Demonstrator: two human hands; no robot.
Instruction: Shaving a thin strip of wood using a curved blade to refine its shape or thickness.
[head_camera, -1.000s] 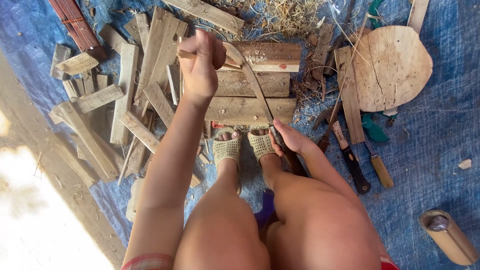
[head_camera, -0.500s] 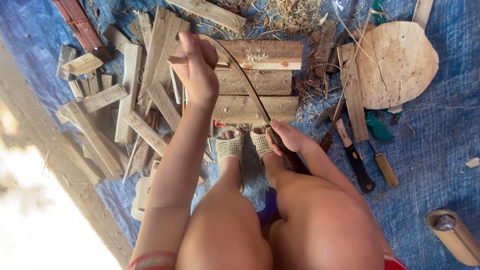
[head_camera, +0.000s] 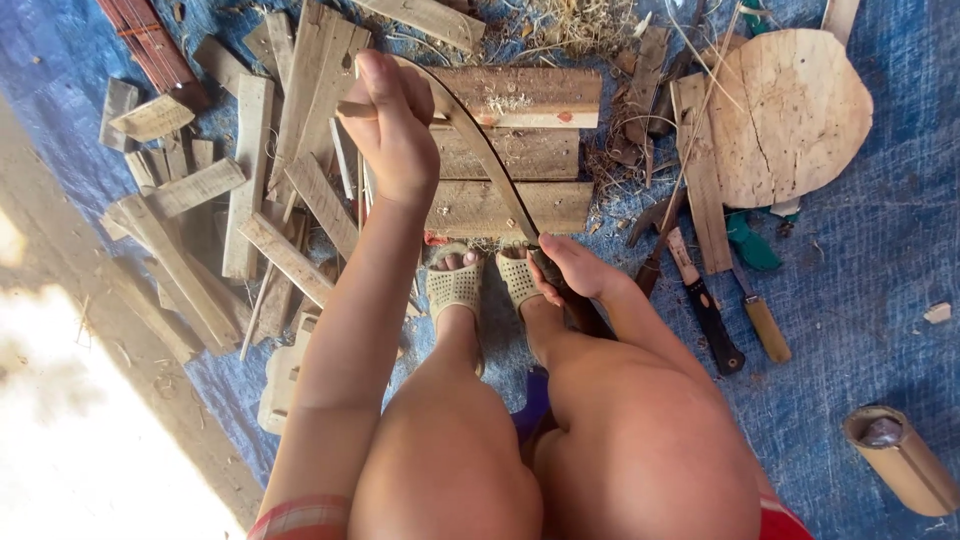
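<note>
1. Bamboo strip (head_camera: 480, 140): thin, curved, arcs from my raised left hand down to my right hand, over the stacked planks (head_camera: 510, 150) in front of my feet.
2. Left hand (head_camera: 392, 125): arm stretched forward, fist clamped on strip's upper end.
3. Right hand (head_camera: 575, 270): low by my right sandal (head_camera: 520, 278), fingers closed round strip's lower end and a dark handle (head_camera: 585, 315); blade not clear.
4. Bamboo tube (head_camera: 895, 458): lies on blue tarp (head_camera: 880, 280) at right, open end up, something greyish inside, can't tell what.
5. Round wooden disc (head_camera: 800, 115) upper right; tools with handles (head_camera: 710, 310) beside it; loose wood scraps (head_camera: 240, 200) left.
</note>
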